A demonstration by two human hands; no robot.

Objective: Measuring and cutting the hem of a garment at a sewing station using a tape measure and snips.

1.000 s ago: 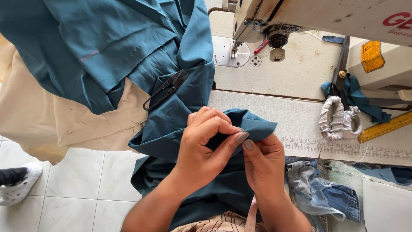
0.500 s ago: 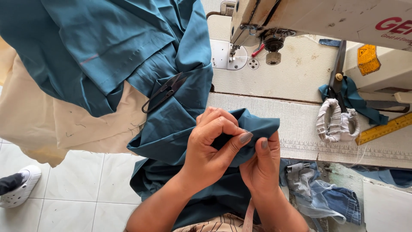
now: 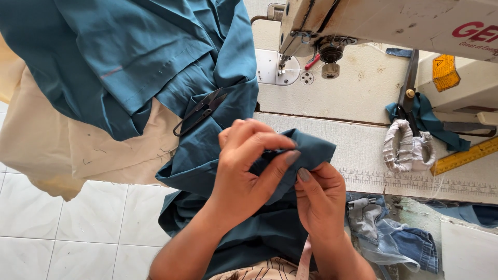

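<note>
Both hands meet over a fold of soft teal woven fabric (image 3: 306,150) held just above the near edge of the pale sewing worktop (image 3: 363,140). The left hand (image 3: 244,166) curls round the fold, its thumb and fingers pinching the cloth, and the right hand (image 3: 319,199) pinches the same fold from below, thumb tip pressed close beside the left thumb. The rest of the teal cloth spills to the left over a cream sheet (image 3: 62,150), and a small pair of black thread snips (image 3: 199,110) lies on it (well apart from the hands). Behind stands a cream industrial sewing machine (image 3: 373,23). 1 pair of large scissors with cloth-wrapped handles (image 3: 407,140) rests on the worktop to the right, near a yellow ruler (image 3: 464,155).
</note>
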